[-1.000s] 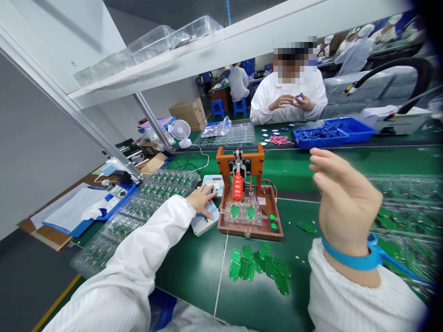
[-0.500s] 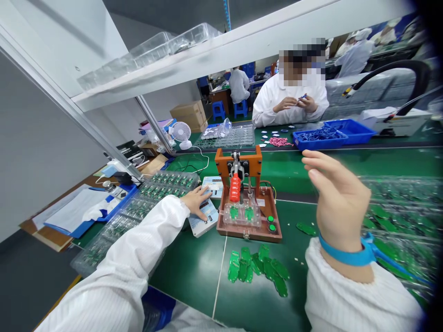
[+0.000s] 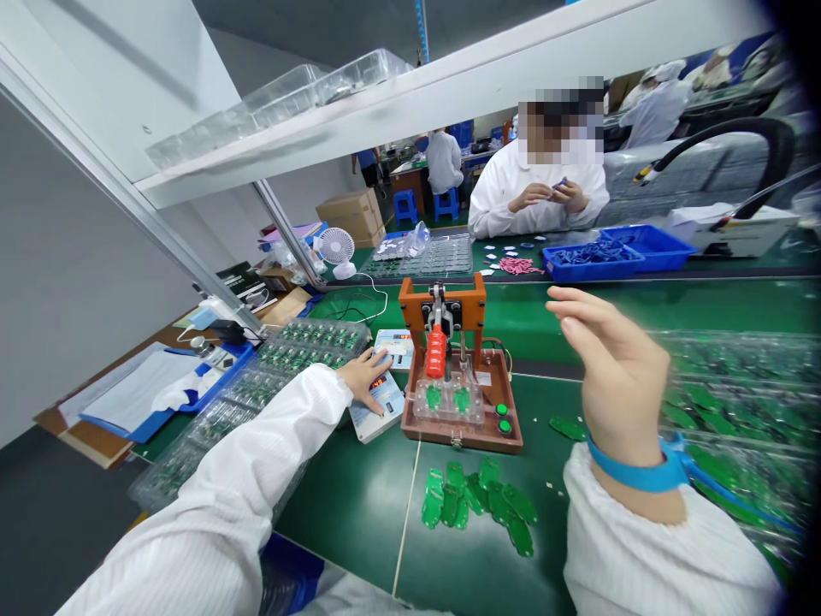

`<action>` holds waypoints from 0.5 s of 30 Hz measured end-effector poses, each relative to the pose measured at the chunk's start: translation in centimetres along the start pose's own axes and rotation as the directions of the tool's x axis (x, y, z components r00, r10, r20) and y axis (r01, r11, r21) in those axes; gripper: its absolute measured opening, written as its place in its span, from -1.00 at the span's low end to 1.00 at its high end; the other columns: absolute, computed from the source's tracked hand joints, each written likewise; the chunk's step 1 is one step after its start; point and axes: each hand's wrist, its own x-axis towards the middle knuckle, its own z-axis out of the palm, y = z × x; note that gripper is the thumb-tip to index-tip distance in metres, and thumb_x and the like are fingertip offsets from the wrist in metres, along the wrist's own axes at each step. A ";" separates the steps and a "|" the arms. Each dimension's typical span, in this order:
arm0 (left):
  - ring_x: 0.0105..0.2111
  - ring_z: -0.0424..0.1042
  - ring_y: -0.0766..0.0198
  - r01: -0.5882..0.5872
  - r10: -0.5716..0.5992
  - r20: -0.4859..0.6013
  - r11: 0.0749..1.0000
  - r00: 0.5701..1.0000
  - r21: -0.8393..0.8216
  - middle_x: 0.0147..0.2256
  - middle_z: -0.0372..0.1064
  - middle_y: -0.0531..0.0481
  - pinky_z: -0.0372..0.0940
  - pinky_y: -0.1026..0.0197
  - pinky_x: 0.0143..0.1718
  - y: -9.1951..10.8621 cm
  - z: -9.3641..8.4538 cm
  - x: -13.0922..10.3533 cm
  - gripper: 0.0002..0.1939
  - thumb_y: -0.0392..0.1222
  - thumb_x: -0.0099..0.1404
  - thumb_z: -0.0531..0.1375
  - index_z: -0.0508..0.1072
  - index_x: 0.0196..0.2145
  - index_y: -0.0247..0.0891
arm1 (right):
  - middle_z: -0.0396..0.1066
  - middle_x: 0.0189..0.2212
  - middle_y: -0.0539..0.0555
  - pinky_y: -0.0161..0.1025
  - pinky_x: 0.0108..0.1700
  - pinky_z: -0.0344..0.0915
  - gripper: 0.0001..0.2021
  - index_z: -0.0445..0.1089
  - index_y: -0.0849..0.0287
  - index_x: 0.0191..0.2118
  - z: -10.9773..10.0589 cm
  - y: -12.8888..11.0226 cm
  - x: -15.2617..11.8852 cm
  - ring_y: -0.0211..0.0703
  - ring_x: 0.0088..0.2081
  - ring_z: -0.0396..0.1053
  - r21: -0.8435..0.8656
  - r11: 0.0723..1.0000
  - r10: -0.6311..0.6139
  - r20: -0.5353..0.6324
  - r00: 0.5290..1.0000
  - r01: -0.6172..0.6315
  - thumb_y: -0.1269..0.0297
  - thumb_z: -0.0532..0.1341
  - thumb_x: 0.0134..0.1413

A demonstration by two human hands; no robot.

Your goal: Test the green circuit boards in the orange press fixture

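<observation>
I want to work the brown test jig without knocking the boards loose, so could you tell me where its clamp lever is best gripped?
Grip the red handle of the lever on the test jig, probably from the front and above. It stands nearly upright, clear of the orange frame behind it, and its ribbed sleeve looks made for fingers. The raised right hand is empty and nearest; the left hand rests on the small meter.

A grey wall [image 3: 70, 282] stood well to the left of the hands, and a white overhead shelf [image 3: 398, 103] slanted above them. Beyond the hands ran green workbenches [image 3: 705, 295]; blue stools [image 3: 427, 204] stood far behind.
</observation>
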 end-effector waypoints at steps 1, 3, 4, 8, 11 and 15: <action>0.41 -0.46 -0.48 0.003 -0.003 -0.003 1.000 1.000 0.002 0.46 -0.42 -0.35 -0.17 -0.42 0.34 0.3 -0.1 0.0 0.42 0.44 -0.16 0.42 -0.09 0.46 -0.26 | 0.57 -0.02 0.05 -0.06 0.06 0.42 -0.87 0.59 0.03 -0.19 0.1 0.1 0.0 -0.07 0.07 0.49 0.000 1.000 0.002 0.003 1.000 -0.002 0.34 0.27 0.23; 0.41 -0.44 -0.49 0.016 -0.016 -0.002 1.000 1.000 0.019 0.45 -0.39 -0.36 -0.15 -0.41 0.34 1.0 -0.9 -0.2 0.42 0.39 -0.19 0.45 -0.05 0.45 -0.26 | 0.56 -0.02 0.05 -0.03 0.09 0.43 -0.88 0.59 0.03 -0.19 0.2 0.2 -0.1 -0.07 0.07 0.49 -0.004 1.000 0.009 0.015 1.000 -0.009 0.30 0.27 0.24; 0.41 -0.41 -0.48 0.028 -0.028 -0.005 0.999 1.000 0.027 0.45 -0.38 -0.37 -0.12 -0.39 0.34 1.5 -1.5 -0.5 0.40 0.34 -0.20 0.47 -0.02 0.44 -0.26 | 0.56 -0.01 0.06 -0.01 0.11 0.42 -0.88 0.58 0.03 -0.18 0.3 0.2 -0.2 -0.06 0.07 0.49 -0.012 1.000 0.011 0.026 1.000 -0.011 0.28 0.27 0.24; 0.27 0.21 -0.30 0.109 -0.118 -0.174 0.992 0.978 -0.064 0.29 0.18 -0.39 0.24 -0.12 0.19 4.9 -4.0 -4.1 -0.04 -0.01 -0.07 0.50 0.29 0.24 -0.29 | 0.55 0.00 0.08 0.04 0.14 0.41 -0.86 0.57 0.04 -0.18 0.7 0.3 -0.4 -0.04 0.06 0.49 -0.067 0.997 -0.017 0.102 0.995 0.024 0.23 0.24 0.27; -0.18 0.54 0.02 0.071 -0.101 -0.304 0.992 0.947 -0.109 -0.19 0.54 -0.07 0.38 0.09 -0.18 9.5 -3.6 -7.9 -0.71 -0.10 0.21 0.35 0.46 -0.13 -0.18 | 0.55 0.00 0.11 0.03 0.14 0.42 -0.84 0.57 0.04 -0.16 1.1 0.3 -0.5 -0.03 0.06 0.49 -0.088 0.993 -0.061 0.166 0.984 0.076 0.24 0.22 0.30; -0.37 0.48 0.21 -0.518 0.406 -0.494 0.848 0.769 -0.109 -0.33 0.47 0.02 0.37 0.20 -0.41 16.9 0.6 -10.1 -0.86 -0.05 0.38 0.26 0.49 -0.31 -0.12 | 0.56 -0.02 0.10 -0.04 0.10 0.47 -0.84 0.56 0.02 -0.14 2.0 0.3 -0.9 -0.05 0.05 0.50 -0.113 0.984 -0.108 0.230 0.967 0.137 0.25 0.20 0.31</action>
